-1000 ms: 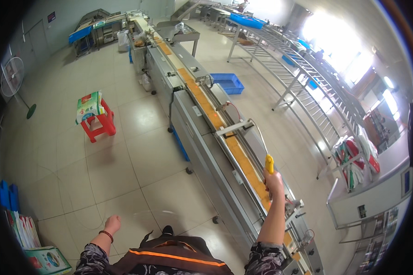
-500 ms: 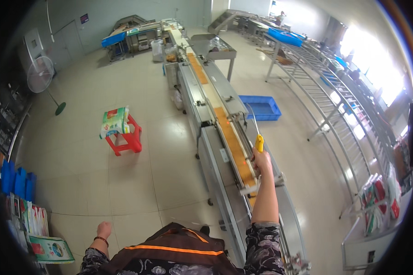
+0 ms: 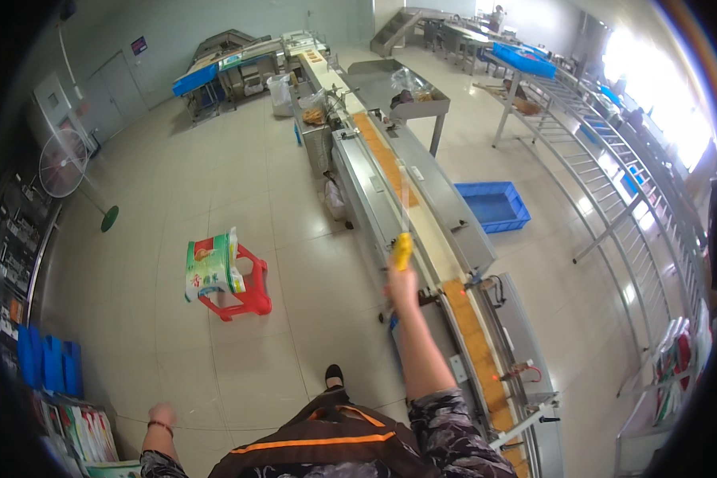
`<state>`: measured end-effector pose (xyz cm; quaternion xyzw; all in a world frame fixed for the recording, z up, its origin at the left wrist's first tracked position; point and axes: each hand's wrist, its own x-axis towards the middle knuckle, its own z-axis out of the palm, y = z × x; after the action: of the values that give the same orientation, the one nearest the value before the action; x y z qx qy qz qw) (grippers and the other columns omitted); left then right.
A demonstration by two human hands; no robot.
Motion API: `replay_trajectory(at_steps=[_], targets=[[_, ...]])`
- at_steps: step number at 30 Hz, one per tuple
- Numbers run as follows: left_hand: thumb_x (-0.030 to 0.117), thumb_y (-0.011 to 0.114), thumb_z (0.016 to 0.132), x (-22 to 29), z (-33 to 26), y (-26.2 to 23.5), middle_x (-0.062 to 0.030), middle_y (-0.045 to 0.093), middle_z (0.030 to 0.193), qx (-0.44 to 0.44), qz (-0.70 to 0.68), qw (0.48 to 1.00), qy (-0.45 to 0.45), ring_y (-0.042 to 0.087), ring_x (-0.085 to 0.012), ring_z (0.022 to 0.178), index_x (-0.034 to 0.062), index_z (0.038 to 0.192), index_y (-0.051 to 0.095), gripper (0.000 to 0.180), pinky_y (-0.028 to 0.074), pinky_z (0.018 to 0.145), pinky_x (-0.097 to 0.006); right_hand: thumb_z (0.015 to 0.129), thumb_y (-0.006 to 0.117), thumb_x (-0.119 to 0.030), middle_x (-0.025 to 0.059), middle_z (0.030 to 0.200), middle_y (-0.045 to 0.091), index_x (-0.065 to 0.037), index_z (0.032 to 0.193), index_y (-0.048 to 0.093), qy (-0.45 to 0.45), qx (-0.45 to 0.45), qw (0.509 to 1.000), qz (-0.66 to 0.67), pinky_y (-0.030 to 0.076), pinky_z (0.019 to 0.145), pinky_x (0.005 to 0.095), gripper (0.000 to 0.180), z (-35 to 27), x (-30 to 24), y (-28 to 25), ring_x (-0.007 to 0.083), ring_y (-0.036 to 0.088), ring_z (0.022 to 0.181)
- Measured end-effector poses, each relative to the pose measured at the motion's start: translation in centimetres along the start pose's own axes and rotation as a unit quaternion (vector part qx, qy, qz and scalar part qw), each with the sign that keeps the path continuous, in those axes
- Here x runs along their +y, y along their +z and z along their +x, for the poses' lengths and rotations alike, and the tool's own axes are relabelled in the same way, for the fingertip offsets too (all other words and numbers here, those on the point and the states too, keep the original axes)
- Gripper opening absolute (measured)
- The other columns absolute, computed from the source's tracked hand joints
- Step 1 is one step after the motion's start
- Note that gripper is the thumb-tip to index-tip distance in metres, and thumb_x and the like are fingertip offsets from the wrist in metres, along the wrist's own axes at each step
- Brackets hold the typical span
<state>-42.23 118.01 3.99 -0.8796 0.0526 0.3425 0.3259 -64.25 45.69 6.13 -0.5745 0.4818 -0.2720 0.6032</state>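
Note:
My right hand (image 3: 401, 287) is closed around the yellow handle of a long, thin-bladed tool (image 3: 403, 251). Its blade points away from me and is blurred, so its exact kind is unclear. The tool is over the near left part of a long conveyor (image 3: 434, 243). On the cream belt lie rows of flat orange-brown pieces (image 3: 474, 334), with a gap between the far row and the near row. My left hand (image 3: 162, 413), a bracelet at its wrist, hangs low at the left, its fingers curled and nothing visible in them.
Left of the conveyor stands a red stool (image 3: 251, 291) with a green-and-white bag (image 3: 213, 267) on it. A blue crate (image 3: 494, 207) sits on the floor to the right, before a metal roller rack (image 3: 605, 151). A fan (image 3: 64, 163) stands far left.
My right hand has swung left with the tool, from the conveyor's right side to its left. The view has shifted forward along the line, and a foot now shows.

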Motion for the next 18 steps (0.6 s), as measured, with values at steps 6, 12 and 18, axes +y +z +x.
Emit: replay_trajectory(at_steps=[6,12,18], targets=[[0.023,0.076,0.076,27.2,-4.6,-33.3,-0.0168,0.056,0.125,0.164,-0.392,0.754,0.502,0.054,-0.0267,0.117,0.007,0.144,0.03,0.083,0.045,0.097,-0.041,0.09,0.059,-0.035,0.0074,0.067,0.054,-0.002,0.105,0.052,0.022,-0.149,0.985,0.086,0.05,0.057,0.0358,0.037,-1.6,-1.1,21.2,0.0217,0.059,0.062],[0.011,0.072,0.08,40.0,-1.7,-40.3,-0.0096,0.055,0.122,0.05,-0.491,0.644,0.584,0.056,-0.0198,0.109,0.0063,0.144,0.027,0.078,0.048,0.09,-0.035,0.085,0.064,-0.044,0.023,0.102,0.057,0.003,0.108,0.05,-0.013,-0.338,0.941,0.02,0.048,0.082,0.0392,0.054,4.5,-3.1,20.7,0.0299,0.058,0.094],[0.007,0.061,0.087,48.5,6.8,-44.6,-0.0075,0.058,0.112,0.03,-0.508,0.606,0.612,0.058,-0.0156,0.101,0.0052,0.137,0.039,0.054,0.05,0.087,-0.032,0.085,0.063,-0.053,0.018,0.106,0.06,-0.001,0.117,0.052,-0.001,-0.458,0.884,-0.094,0.046,0.087,0.0362,0.062,13.7,-5.5,18.0,0.0274,0.058,0.099]])
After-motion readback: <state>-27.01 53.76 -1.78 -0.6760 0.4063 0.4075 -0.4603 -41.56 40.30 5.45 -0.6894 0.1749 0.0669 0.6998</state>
